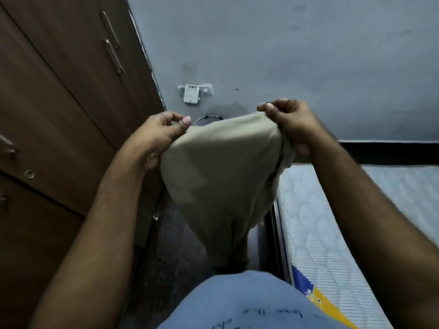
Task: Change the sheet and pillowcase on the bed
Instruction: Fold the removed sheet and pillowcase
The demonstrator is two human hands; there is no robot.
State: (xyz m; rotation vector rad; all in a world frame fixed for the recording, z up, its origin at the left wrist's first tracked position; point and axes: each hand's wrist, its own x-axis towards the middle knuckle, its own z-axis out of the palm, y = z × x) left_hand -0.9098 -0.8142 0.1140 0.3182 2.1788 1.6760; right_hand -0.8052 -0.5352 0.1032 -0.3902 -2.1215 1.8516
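Note:
A beige cloth [221, 167], sheet or pillowcase I cannot tell, hangs in front of me over the gap between the wardrobe and the bed. My left hand [161, 134] grips its upper left edge with curled fingers and thumb. At its upper right edge my right hand [288, 119] pinches the fabric and bunches it. The cloth droops down toward the dark floor [173, 255]. The bare quilted mattress [332, 229] lies to the right, with no sheet on the part I see.
A brown wooden wardrobe [59, 103] with metal handles stands close on the left. A grey wall [285, 55] with a socket and plugged adapter [191, 93] is ahead. The dark bed frame [276, 233] edges the narrow floor strip.

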